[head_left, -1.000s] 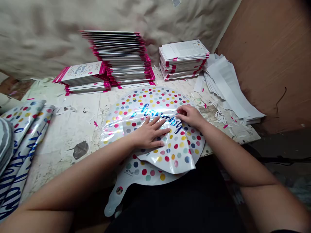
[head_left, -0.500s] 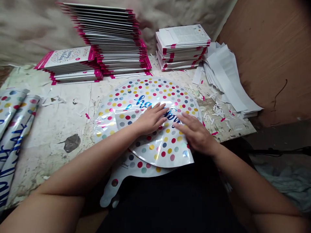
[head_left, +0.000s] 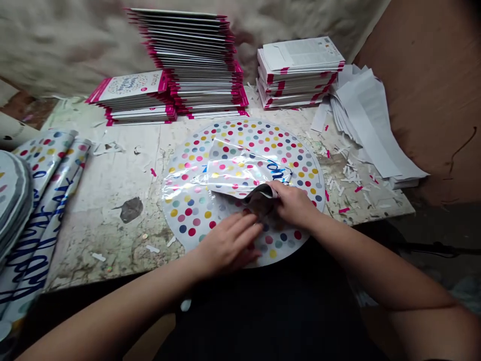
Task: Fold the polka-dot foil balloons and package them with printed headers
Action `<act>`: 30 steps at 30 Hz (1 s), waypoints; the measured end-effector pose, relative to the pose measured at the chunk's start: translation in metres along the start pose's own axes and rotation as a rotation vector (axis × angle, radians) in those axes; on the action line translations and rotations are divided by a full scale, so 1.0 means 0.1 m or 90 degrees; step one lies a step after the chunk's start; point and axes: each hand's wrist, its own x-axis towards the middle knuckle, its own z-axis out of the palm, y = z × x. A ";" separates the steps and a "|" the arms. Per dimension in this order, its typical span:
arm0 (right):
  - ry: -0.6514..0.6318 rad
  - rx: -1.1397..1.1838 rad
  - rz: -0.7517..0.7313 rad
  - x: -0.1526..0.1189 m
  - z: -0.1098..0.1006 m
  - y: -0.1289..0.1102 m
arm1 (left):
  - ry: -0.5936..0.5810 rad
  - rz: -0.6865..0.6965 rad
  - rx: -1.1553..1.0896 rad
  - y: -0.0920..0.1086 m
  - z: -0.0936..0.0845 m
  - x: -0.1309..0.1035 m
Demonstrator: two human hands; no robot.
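A flat, round foil balloon [head_left: 195, 205], white with coloured dots, lies on the table in front of me. On top of it is a partly folded foil balloon piece [head_left: 240, 175] with the same dots and blue lettering, its near edge curled up to show a dark inside. My right hand [head_left: 295, 203] is closed on the right end of that fold, thumb and fingers pinching it. Low on the balloon rests my left hand [head_left: 229, 243], its fingers stretched to the right just below the curled edge. Its fingertips are slightly blurred.
Tall stacks of pink-edged packets [head_left: 203, 65] and a lower pile of packets [head_left: 300, 75] stand along the back. Loose white paper sheets [head_left: 370, 115] lie at right, by paper scraps [head_left: 341, 180]. Folded foil balloons [head_left: 45, 200] and a round dotted stack [head_left: 15, 195] are at left.
The upper foil layer has been folded upward and its lower part no longer hangs toward me. My right hand has closed on it; my left hand has moved down toward the near edge.
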 end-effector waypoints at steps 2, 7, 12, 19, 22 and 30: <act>-0.021 0.036 -0.119 -0.02 0.03 0.01 | -0.071 -0.071 0.003 -0.10 0.12 -0.09; -0.163 0.010 -0.361 -0.10 0.17 0.06 | -0.257 -0.109 -0.020 -0.16 0.15 -0.26; -0.118 -0.030 -0.163 0.11 0.25 -0.10 | -0.257 -0.110 -0.002 -0.09 0.14 -0.26; -0.043 0.152 -0.305 -0.09 0.29 -0.16 | -0.235 -0.112 0.027 -0.09 0.17 -0.26; -0.005 0.247 -0.317 -0.19 0.28 -0.03 | -0.221 -0.112 0.024 -0.07 0.16 -0.27; 0.115 0.102 -0.254 0.01 0.41 -0.07 | -0.085 -0.069 0.058 0.05 0.16 -0.31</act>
